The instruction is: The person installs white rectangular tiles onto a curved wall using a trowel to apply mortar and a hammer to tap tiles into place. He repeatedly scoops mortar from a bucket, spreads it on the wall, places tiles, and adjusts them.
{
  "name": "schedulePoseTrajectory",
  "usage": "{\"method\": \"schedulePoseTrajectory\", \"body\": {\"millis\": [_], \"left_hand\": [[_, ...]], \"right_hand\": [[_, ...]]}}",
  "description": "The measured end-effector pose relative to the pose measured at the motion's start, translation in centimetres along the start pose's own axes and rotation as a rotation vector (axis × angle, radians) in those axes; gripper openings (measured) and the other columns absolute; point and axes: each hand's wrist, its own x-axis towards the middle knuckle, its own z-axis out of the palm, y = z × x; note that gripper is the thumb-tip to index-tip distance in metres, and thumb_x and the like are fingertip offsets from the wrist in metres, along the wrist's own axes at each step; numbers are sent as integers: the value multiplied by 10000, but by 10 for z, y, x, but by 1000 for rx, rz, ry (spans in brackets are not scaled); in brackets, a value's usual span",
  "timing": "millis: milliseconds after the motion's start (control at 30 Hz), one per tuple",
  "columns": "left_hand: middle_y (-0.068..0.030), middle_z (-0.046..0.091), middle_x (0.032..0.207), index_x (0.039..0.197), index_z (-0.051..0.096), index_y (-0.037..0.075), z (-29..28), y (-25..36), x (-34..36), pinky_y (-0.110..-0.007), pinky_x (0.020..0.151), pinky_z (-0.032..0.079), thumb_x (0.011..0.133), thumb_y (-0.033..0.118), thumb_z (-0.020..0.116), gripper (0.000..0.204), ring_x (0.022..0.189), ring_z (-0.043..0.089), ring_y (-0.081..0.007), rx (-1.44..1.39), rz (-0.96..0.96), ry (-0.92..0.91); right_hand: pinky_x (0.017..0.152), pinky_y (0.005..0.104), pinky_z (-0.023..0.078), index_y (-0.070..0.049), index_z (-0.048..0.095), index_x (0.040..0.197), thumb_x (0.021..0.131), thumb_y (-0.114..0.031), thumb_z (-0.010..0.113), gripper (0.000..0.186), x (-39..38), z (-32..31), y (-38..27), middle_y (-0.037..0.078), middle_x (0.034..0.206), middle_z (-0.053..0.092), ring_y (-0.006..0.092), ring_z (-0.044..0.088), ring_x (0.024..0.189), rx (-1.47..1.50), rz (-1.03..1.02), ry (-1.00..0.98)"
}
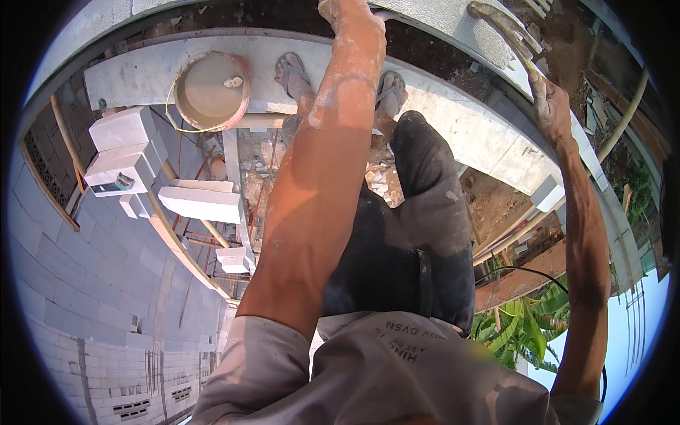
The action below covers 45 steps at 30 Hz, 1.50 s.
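Note:
My left arm stretches up the middle of the view, and my left hand (348,13) is at the pale wall top along the upper edge. Its fingers are cut off by the frame, so their grip cannot be seen. To the right, my right hand (551,106) is closed round the thin, light handle of a mortar-caked tool (504,30). The tool's grey, forked-looking end lies over the rough, whitish wall surface (453,27); its exact kind is unclear. Both hands and forearms carry dried grey smears.
My sandalled feet stand on a pale plank (453,127). On its left part sits a round bucket (211,92) of grey, watery mix. White blocks (127,152) are stacked on the scaffold poles at left. Gaps beside the plank show rubble (382,183) far below. A block wall (106,283) rises left.

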Motion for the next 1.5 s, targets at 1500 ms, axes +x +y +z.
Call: {"method": "schedulePoseTrajectory", "body": {"millis": [1500], "left_hand": [[-167,567,1264,1288,522,-9,4,-9,8,-656,867,480,856,386,730,621,1095,578,-354,4,-70,265]], "right_hand": [[662,489,528,-40,548,1029,915,-310,638,307,-59,-25,17,205,788,677,414,665,749,-454,-238,-398]]}}
